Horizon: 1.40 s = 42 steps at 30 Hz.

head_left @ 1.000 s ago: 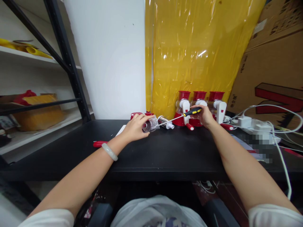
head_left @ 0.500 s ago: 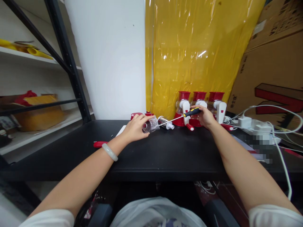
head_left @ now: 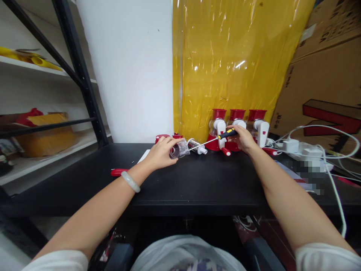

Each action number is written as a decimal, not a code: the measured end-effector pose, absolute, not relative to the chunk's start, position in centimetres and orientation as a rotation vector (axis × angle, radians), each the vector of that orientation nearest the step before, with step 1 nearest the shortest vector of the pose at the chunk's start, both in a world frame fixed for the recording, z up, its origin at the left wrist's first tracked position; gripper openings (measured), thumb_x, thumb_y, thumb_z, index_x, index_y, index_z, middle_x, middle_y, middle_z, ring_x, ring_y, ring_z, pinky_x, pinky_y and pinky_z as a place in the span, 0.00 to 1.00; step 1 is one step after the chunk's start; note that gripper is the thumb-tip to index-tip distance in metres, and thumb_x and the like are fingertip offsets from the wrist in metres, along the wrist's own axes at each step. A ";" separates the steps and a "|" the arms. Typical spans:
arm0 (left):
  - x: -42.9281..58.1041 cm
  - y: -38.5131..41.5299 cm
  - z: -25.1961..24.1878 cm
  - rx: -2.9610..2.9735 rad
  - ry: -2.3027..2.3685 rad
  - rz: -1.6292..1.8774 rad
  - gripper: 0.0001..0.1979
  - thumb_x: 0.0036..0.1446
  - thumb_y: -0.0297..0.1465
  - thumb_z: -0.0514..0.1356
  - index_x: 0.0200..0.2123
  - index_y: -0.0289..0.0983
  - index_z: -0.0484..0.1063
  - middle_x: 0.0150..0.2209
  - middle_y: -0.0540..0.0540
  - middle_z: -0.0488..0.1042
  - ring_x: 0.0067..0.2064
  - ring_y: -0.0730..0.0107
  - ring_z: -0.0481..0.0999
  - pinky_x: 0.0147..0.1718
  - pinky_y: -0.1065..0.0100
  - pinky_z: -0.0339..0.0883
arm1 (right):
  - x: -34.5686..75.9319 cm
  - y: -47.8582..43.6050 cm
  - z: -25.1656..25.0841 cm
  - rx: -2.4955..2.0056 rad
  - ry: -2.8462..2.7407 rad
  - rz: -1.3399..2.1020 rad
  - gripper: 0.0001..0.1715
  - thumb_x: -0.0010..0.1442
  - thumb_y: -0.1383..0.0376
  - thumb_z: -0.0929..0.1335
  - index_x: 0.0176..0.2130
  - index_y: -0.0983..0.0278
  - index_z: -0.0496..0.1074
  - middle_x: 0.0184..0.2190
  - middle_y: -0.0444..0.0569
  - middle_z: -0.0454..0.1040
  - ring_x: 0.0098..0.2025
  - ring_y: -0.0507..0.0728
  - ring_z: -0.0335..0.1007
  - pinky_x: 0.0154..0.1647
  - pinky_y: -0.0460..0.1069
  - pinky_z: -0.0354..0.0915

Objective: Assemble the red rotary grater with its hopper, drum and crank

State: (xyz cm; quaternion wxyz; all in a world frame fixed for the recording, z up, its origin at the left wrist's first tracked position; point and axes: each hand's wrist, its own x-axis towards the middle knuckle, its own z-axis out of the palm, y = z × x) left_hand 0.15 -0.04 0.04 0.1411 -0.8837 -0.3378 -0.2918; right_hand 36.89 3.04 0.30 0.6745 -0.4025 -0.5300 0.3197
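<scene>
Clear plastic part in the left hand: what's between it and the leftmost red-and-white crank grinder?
Head view: a perforated silver metal drum with a white end, plus the steel shaft of a black-and-yellow screwdriver crossing the gap.

Wide single view from a head-worn camera, looking forward and down past the person's lap (head_left: 186, 250) and across a black tabletop (head_left: 197, 184); forearms (head_left: 93, 214) loom near at both lower corners, left hand (head_left: 163, 152) and right hand (head_left: 244, 138) farther off, a yellow panel (head_left: 234, 56) beyond
</scene>
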 end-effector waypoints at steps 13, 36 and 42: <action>0.0 0.2 -0.1 -2.543 -0.969 -0.840 0.38 0.46 0.32 0.64 0.62 0.48 0.57 0.49 0.45 0.67 0.48 0.55 0.63 0.46 0.57 0.64 | 37.4 3.0 0.4 -0.891 -1.202 0.757 0.19 0.54 0.53 0.64 0.37 0.64 0.73 0.21 0.47 0.73 0.20 0.55 0.69 0.23 0.51 0.66; 0.1 0.1 0.0 -2.542 -0.985 -0.840 0.38 0.47 0.32 0.64 0.62 0.48 0.58 0.49 0.44 0.67 0.48 0.54 0.63 0.46 0.56 0.64 | 37.1 3.5 0.1 -1.008 -1.215 0.674 0.23 0.59 0.48 0.59 0.32 0.63 0.70 0.17 0.46 0.69 0.17 0.54 0.66 0.17 0.49 0.64; 0.0 0.2 -0.1 -2.542 -0.982 -0.829 0.38 0.46 0.33 0.64 0.62 0.47 0.58 0.50 0.44 0.67 0.48 0.54 0.63 0.46 0.56 0.64 | 37.1 3.8 0.0 -0.917 -1.215 0.707 0.12 0.54 0.55 0.66 0.35 0.60 0.69 0.24 0.43 0.72 0.23 0.53 0.70 0.23 0.49 0.69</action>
